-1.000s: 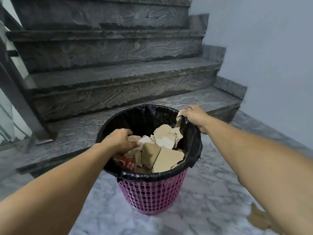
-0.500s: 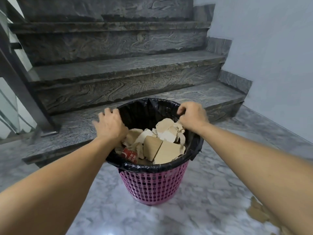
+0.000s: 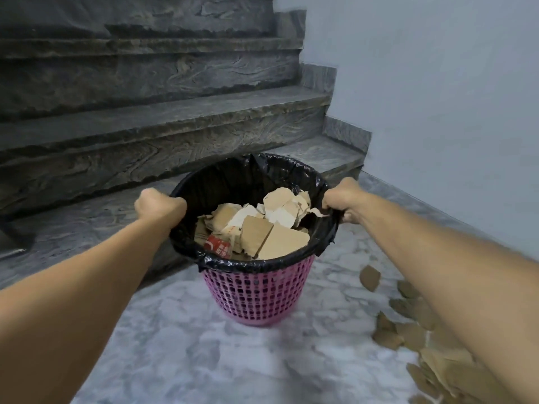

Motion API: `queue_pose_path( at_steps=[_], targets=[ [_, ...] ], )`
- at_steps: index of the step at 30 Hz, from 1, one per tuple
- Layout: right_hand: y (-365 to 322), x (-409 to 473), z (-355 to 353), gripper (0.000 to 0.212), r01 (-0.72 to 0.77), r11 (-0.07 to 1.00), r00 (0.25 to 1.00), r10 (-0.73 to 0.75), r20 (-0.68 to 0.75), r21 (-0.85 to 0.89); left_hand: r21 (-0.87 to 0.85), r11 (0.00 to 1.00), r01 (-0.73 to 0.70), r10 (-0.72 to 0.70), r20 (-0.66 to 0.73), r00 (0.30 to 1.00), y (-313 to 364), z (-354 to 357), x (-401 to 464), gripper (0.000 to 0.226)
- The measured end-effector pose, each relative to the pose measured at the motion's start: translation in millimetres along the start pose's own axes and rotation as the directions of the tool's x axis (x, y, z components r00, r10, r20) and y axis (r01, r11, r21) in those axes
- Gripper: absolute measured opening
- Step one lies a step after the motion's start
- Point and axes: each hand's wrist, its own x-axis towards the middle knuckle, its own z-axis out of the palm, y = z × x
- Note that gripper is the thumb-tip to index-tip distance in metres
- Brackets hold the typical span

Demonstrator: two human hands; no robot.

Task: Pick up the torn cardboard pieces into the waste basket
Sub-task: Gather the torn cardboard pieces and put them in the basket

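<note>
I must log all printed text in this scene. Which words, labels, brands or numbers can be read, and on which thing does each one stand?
Red scrap among the torn cardboard pieces in the waste basket: white print, too blurred to read.
Pale piece beside the red scrap: faint red marks, unreadable.
Black liner, stairs, wall, cardboard pieces on the floor: no text visible.
</note>
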Motion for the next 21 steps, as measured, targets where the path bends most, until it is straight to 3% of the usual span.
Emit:
queue_pose_path(
  at_steps=[4, 8, 13, 18, 21],
  targets=[
    [5.1, 20.5, -49.2, 0.032, -0.046, 0.974, 0.997, 0.058, -0.045, 0.223, -0.173, 0.985, -0.029, 0.056, 0.155, 0.986, 39.6, 50.5, -21.1, 0.030],
    [18.5, 60.9, -90.2, 0.020, -0.002, 0.967, 0.986, 0.045, -0.163, 0.254, -0.250, 0.962, -0.113, 0.174, 0.236, 0.956, 78.5, 111.9, -45.9, 0.037],
    [40.6, 118.2, -136.2, 0.016, -0.047, 0.922, 0.984, 0.109, -0.142, 0.384, -0.193, 0.954, -0.230, 0.287, 0.366, 0.885, 121.2, 189.0, -58.9, 0.056],
    [88.8, 207.5, -187.8, 0.023, -0.069, 0.922, 0.953, 0.175, -0.249, 0.381, -0.103, 0.930, -0.353, 0.362, 0.415, 0.834, 171.9, 254.2, -80.6, 0.060],
    [90.8, 200.2, -201.1, 0.017, -0.111, 0.919, 0.936, 0.225, -0.271, 0.378, 0.033, 0.898, -0.439, 0.381, 0.443, 0.812, 197.4, 272.7, -94.6, 0.063]
  ],
)
